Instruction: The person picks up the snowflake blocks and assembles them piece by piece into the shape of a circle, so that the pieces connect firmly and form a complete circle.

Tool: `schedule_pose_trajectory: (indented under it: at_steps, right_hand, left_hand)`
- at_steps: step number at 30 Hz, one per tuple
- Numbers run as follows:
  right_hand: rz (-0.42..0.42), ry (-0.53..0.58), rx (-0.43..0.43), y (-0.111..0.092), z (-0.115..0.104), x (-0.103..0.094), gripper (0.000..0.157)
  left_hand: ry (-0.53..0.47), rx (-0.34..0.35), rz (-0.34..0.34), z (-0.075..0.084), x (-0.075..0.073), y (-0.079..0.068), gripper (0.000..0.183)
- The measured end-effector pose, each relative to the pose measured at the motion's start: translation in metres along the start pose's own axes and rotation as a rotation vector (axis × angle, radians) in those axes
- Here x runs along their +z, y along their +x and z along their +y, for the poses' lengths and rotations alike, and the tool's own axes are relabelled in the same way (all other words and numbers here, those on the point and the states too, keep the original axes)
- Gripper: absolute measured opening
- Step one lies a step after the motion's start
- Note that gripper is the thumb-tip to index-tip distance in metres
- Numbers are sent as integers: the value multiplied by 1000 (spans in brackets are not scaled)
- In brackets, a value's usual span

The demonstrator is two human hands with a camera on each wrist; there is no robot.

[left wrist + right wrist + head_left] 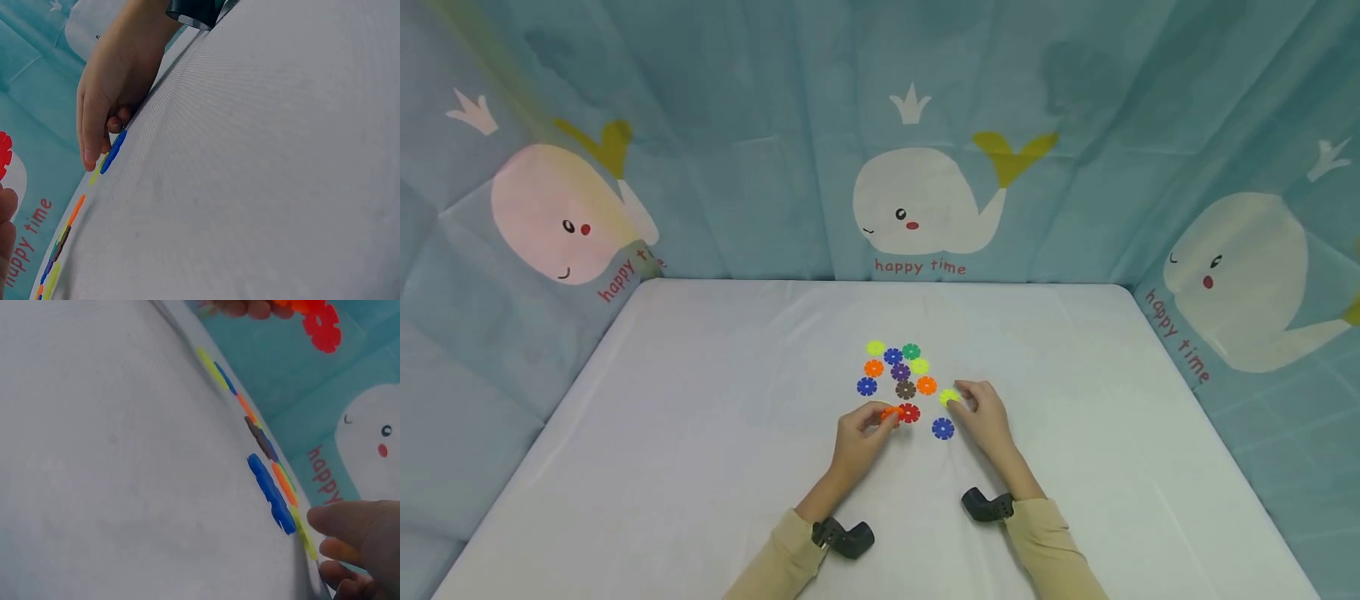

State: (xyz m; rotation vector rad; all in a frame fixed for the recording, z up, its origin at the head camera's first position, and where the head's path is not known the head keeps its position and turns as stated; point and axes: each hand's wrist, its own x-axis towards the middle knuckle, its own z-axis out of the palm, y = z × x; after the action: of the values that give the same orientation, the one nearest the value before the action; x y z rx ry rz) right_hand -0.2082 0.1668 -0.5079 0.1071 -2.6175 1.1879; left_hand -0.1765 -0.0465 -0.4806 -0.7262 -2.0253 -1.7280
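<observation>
My left hand (pixel 859 442) pinches an orange notched plastic disc (pixel 891 412), held above the table. A red notched disc (pixel 909 412) is joined to it or overlaps it; the right wrist view shows the red disc (pixel 322 328) hanging beside the orange one. My right hand (pixel 988 421) is at a yellow-green disc (pixel 949 397) on the table, thumb and forefinger apart at its edge. Whether the fingertips touch it is hard to tell. Nearer me lies a blue disc (pixel 943 428), just left of the right hand.
Beyond the hands several loose discs lie flat in a loose group, among them a brown disc (pixel 906 390), a purple disc (pixel 900 372) and a green disc (pixel 911 351). A white cloth covers the table (pixel 700 400). Whale-printed curtains (pixel 737 167) enclose its back and sides.
</observation>
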Motion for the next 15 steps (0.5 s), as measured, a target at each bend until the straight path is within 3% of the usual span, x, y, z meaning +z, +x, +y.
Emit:
schedule_pose_trajectory:
  at_steps: [8,15]
  right_hand:
    - [-8,-63,3,-3,0,1,29]
    - [-9,12,33,0,0,3,28]
  left_hand:
    - [15,-16,-17,4,2,1,7]
    - [30,-25,-13,4,0,2,8]
